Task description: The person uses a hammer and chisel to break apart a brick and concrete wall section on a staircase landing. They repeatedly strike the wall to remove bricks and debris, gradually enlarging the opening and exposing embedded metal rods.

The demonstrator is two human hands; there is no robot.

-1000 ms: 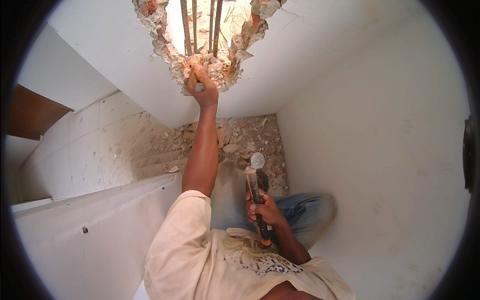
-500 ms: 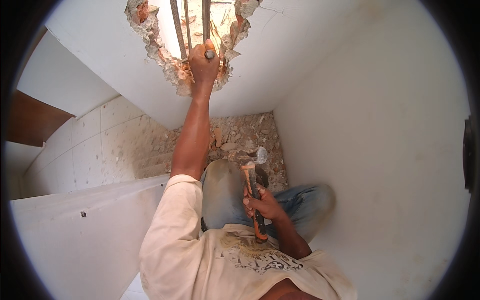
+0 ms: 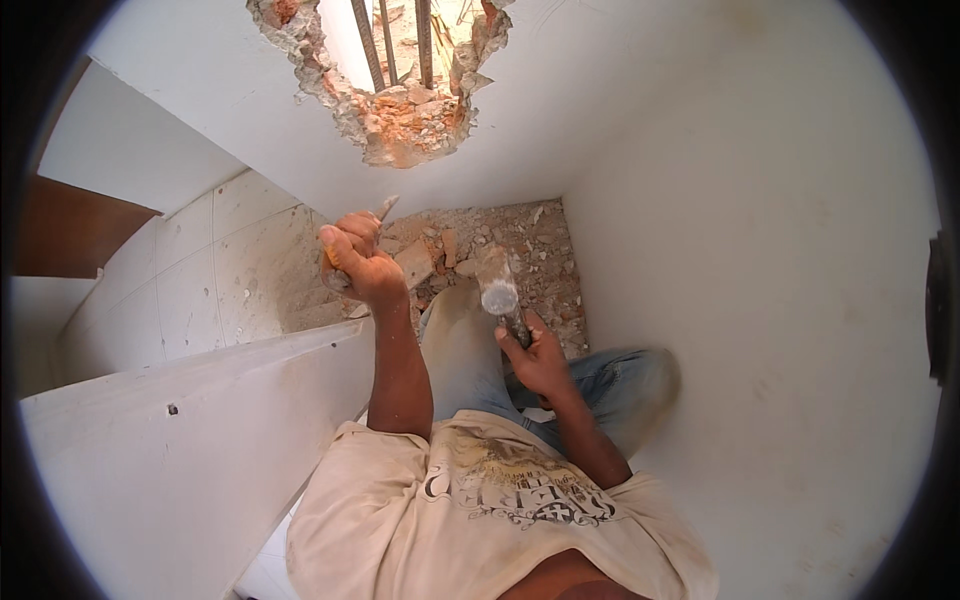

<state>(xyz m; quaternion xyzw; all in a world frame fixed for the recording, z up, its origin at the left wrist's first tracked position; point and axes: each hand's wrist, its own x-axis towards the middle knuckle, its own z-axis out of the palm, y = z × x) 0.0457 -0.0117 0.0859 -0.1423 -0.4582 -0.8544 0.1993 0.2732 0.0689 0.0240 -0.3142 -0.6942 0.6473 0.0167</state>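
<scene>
My left hand (image 3: 358, 262) is closed around a steel chisel (image 3: 381, 210) whose tip sticks up past the fingers. It hangs in mid-air well below the broken hole (image 3: 400, 110) in the white wall. My right hand (image 3: 538, 352) grips the handle of a hammer (image 3: 497, 285), its metal head pointing up and slightly blurred. Both arms reach forward over my knees in blue jeans (image 3: 610, 385).
Rusty steel bars (image 3: 385, 40) cross the ragged hole, with crumbled red brick at its lower rim. Rubble and brick pieces (image 3: 470, 250) cover the floor in the corner. A white wall (image 3: 760, 250) stands to the right, a white ledge (image 3: 200, 400) to the left.
My left hand has dropped from the hole's lower rim down to chest height, taking the chisel with it. The hammer in my right hand has shifted a little upward.
</scene>
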